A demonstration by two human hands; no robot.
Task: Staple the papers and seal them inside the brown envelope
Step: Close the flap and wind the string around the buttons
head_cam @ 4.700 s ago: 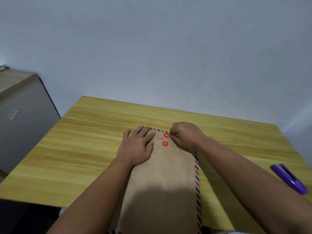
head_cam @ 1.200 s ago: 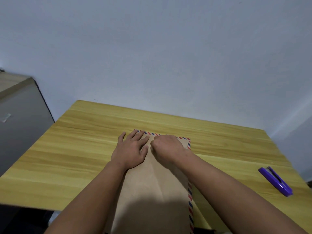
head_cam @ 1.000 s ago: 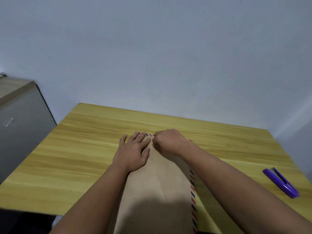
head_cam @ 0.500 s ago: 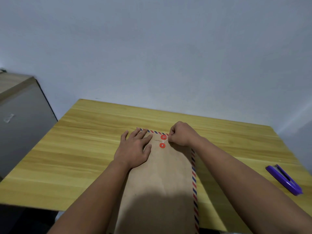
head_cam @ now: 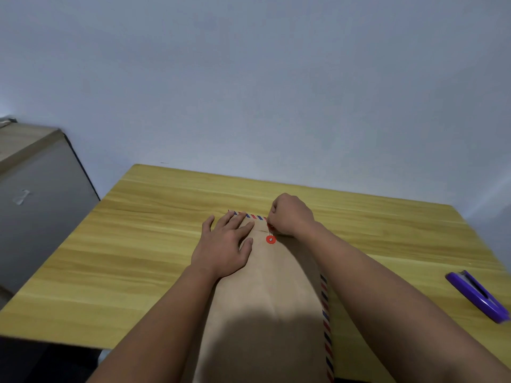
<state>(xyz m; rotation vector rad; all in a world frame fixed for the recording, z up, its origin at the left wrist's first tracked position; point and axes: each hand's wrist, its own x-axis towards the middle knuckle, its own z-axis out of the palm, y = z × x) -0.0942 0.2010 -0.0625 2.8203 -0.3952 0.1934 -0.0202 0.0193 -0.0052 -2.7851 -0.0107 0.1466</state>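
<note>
A brown envelope (head_cam: 272, 294) with a red-and-blue striped border lies lengthwise on the wooden table (head_cam: 143, 244), its flap end away from me. My left hand (head_cam: 225, 244) rests flat on its upper left part, fingers spread. My right hand (head_cam: 291, 215) is closed at the flap's right side, pinching a thin string by the upper red button, which it mostly hides. The lower red button (head_cam: 271, 239) shows just below. No papers are visible.
A purple stapler (head_cam: 477, 295) lies near the table's right edge. A grey cabinet (head_cam: 36, 205) stands left of the table. A plain wall runs behind the table's far edge.
My right hand swung over the flap, back to the right side of the buttons, and now sits a little farther up, covering the upper button. My left hand has stayed flat on the envelope.
</note>
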